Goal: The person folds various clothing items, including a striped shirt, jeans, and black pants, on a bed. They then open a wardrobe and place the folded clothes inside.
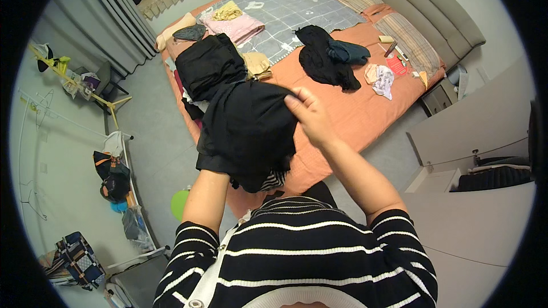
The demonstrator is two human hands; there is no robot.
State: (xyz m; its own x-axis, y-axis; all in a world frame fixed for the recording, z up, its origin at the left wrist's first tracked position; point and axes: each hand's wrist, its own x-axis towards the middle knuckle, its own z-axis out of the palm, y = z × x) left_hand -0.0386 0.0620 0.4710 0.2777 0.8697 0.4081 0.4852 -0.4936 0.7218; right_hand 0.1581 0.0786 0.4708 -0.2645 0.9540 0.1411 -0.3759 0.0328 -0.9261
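Striped top [297,245] nearest, the person stands at an orange-sheeted bed [365,117]. Black garment [248,122], held at its foot, seems unfinished: the right hand [311,117] pinches its edge; the left hand is hidden beneath, grip untellable. Folded-looking black pile [211,65] appears done; 2 loose dark garments [319,60] and 1 white cloth [383,82] apparently remain.
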